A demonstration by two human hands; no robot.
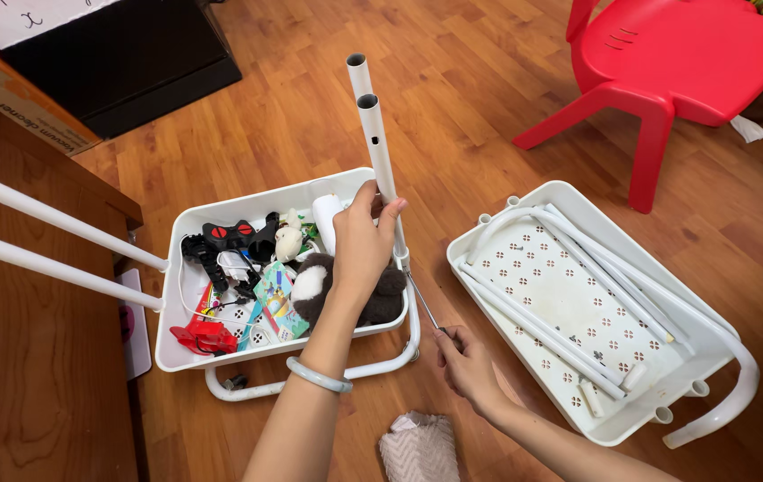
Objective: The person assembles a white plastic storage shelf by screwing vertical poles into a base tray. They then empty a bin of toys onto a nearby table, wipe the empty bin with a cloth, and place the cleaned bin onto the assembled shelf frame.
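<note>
My left hand [362, 243] grips a white metal tube [379, 147] that stands up at the right rim of a white plastic tray [187, 223]; a second tube [359, 75] rises just behind it. A pale bangle [319, 377] circles that wrist. My right hand [463, 357] holds a thin screwdriver [422, 302] whose tip points at the tube's foot by the tray's corner. The tray holds a black-and-white plush toy [314, 287], a black toy controller [229, 236], a red toy [204, 337] and a colourful booklet [278, 299].
A second white perforated tray [549, 277] lies on the wood floor at right with loose white tubes [613, 286] in it. A red plastic chair [667, 62] stands behind. Two white tubes [42, 241] cross a wooden surface at left. A cloth [417, 446] lies near me.
</note>
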